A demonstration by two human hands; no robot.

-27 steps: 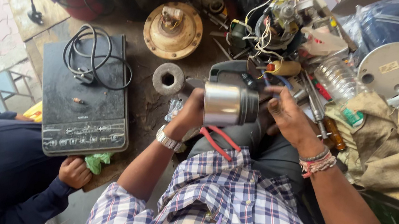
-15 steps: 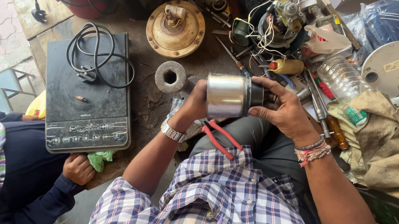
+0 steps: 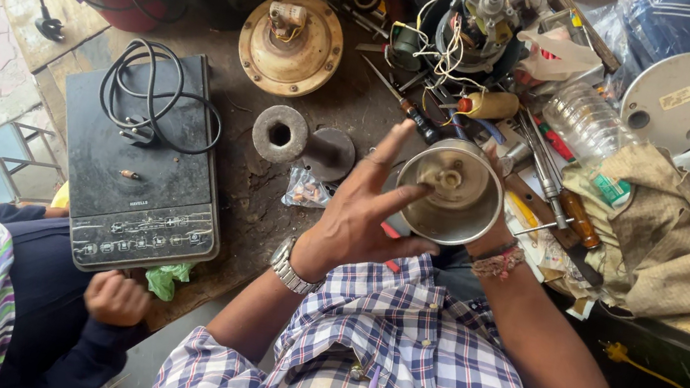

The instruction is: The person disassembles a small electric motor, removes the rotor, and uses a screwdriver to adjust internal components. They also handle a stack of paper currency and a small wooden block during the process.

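The right hand has tipped the steel jar mouth-up in its grip while the left hand has let go, fingers spread wide, exposing the inside over the bench

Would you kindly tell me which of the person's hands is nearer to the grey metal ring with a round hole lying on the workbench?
Left. The left hand, fingers spread, is just right of the grey metal ring; the right hand lies farther right, mostly hidden behind the steel jar.

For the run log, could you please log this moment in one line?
left hand: open, fingers spread | right hand: holding steel mixer jar
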